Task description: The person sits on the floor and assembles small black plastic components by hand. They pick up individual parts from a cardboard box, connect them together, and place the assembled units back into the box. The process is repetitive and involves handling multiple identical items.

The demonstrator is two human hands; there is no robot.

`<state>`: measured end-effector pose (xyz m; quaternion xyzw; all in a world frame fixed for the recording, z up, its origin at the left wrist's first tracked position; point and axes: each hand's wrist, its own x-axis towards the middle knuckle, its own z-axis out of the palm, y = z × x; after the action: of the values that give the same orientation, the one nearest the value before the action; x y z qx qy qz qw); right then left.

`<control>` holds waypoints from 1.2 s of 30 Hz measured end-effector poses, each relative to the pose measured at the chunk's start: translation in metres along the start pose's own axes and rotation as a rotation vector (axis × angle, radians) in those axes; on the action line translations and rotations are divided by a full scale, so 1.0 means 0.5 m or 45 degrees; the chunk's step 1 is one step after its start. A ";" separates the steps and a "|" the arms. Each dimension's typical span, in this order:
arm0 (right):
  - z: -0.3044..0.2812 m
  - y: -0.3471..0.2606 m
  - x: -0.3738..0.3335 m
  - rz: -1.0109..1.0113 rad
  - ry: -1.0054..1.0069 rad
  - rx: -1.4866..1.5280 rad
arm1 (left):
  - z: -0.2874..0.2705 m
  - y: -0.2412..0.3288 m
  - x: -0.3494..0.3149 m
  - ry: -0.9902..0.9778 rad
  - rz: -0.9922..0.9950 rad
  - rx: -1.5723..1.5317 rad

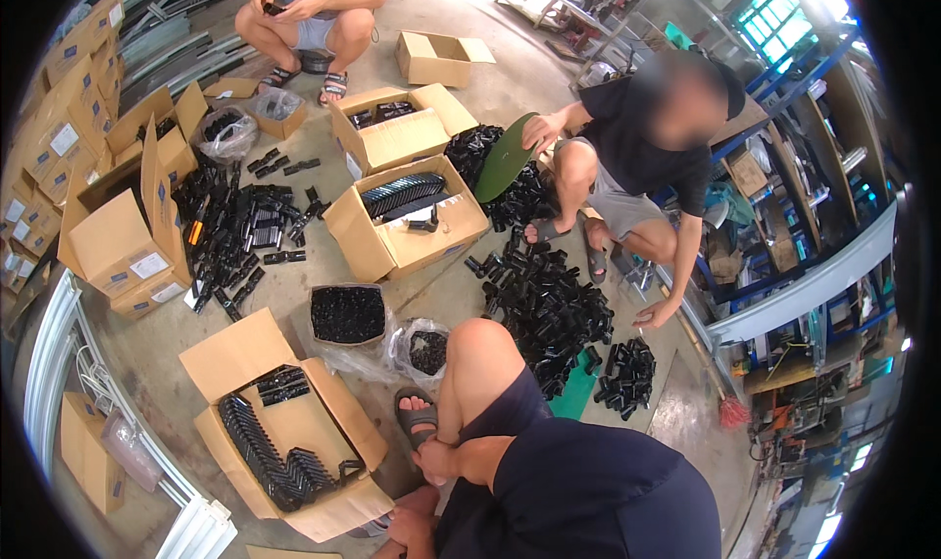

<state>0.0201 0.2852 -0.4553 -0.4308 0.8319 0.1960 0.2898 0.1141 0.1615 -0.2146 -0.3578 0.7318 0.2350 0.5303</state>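
Beside an open carton [343, 512], hands [436, 458] near a sandalled foot [417, 409], partly hidden, openness and hold unclear.

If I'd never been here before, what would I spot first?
Probably the big heap of black parts, just right of the middle. Next, the green oval sheet a co-worker holds higher up, then the open cardboard box at lower left, with neat rows of black parts inside.
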 end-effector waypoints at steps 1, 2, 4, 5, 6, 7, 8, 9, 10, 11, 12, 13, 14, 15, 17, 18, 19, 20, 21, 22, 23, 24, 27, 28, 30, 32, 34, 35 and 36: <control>0.007 -0.004 -0.011 -0.016 0.191 -0.040 | 0.003 -0.008 -0.002 -0.014 -0.006 0.004; 0.084 0.016 -0.026 -0.021 0.369 -0.113 | 0.003 -0.004 -0.011 -0.037 0.019 -0.012; 0.178 0.051 -0.026 0.012 0.516 -0.208 | 0.000 0.004 -0.020 -0.059 0.079 -0.045; 0.142 0.028 -0.021 -0.039 0.469 -0.230 | -0.001 -0.010 -0.010 -0.055 0.040 -0.040; 0.106 0.014 -0.025 -0.081 0.422 -0.254 | -0.002 -0.018 -0.007 -0.058 0.012 -0.036; 0.076 0.006 -0.018 -0.088 0.429 -0.301 | -0.003 -0.024 -0.001 -0.038 0.017 -0.010; 0.072 0.003 -0.023 -0.109 0.443 -0.385 | -0.006 -0.022 -0.001 -0.038 0.010 -0.020; 0.067 -0.001 -0.028 -0.112 0.480 -0.502 | -0.008 -0.022 -0.001 -0.044 0.010 -0.025; 0.064 -0.008 -0.036 -0.107 0.502 -0.622 | -0.009 -0.026 -0.003 -0.053 0.011 -0.018; 0.070 -0.011 -0.038 -0.111 0.495 -0.749 | -0.013 -0.020 -0.009 -0.055 0.010 -0.030; 0.098 0.007 -0.035 -0.155 0.336 -0.853 | -0.015 -0.014 -0.017 -0.065 0.018 -0.044; 0.121 0.033 -0.039 -0.195 0.167 -0.953 | -0.023 -0.008 -0.022 -0.068 0.044 -0.052; 0.121 0.048 -0.036 -0.183 0.195 -0.499 | -0.025 -0.009 -0.024 -0.065 0.041 -0.061; 0.119 0.054 -0.035 -0.118 0.167 -0.308 | -0.028 -0.004 -0.025 -0.063 0.046 -0.073; 0.076 0.051 -0.046 -0.128 0.137 -0.110 | -0.023 -0.010 -0.022 -0.053 0.050 -0.064; 0.011 0.052 -0.052 -0.256 0.109 -0.124 | -0.014 -0.018 -0.019 -0.048 0.039 -0.059; -0.055 0.066 -0.059 -0.384 0.068 -0.134 | -0.017 -0.019 -0.018 -0.037 0.026 -0.086; -0.108 0.087 -0.072 -0.489 0.016 -0.122 | -0.015 -0.018 -0.019 -0.035 0.029 -0.101; -0.168 0.092 -0.081 -0.586 -0.040 -0.105 | -0.008 -0.030 -0.018 -0.029 0.017 -0.124; -0.228 0.102 -0.088 -0.640 -0.114 -0.103 | -0.004 -0.031 -0.012 -0.021 0.027 -0.148; -0.290 0.104 -0.102 -0.705 -0.185 -0.102 | 0.004 -0.036 -0.013 -0.019 0.030 -0.174; -0.358 0.106 -0.109 -0.710 -0.354 -0.112 | 0.004 -0.027 -0.022 -0.006 0.023 -0.192; -0.332 0.107 -0.127 -0.721 -0.275 -0.226 | -0.050 0.010 -0.092 0.054 -0.011 -0.127; -0.344 0.104 -0.128 -0.724 -0.285 -0.257 | -0.058 0.005 -0.100 0.052 0.035 -0.141; -0.377 0.104 -0.138 -0.722 -0.306 -0.313 | -0.101 0.019 -0.115 -0.061 -0.063 -0.339; -0.388 0.103 -0.138 -0.745 -0.260 -0.382 | -0.126 0.029 -0.135 -0.064 -0.130 -0.446; -0.375 0.100 -0.137 -0.748 -0.258 -0.406 | -0.143 0.033 -0.175 -0.007 -0.147 -0.446; -0.368 0.101 -0.127 -0.742 -0.279 -0.403 | -0.159 0.034 -0.194 0.013 -0.149 -0.454; -0.368 0.103 -0.128 -0.727 -0.306 -0.398 | -0.183 0.039 -0.217 0.002 -0.134 -0.477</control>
<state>-0.0508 0.2466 -0.2707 -0.6592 0.5977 0.2811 0.3593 0.0632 0.1376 -0.0828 -0.4884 0.6559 0.3388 0.4654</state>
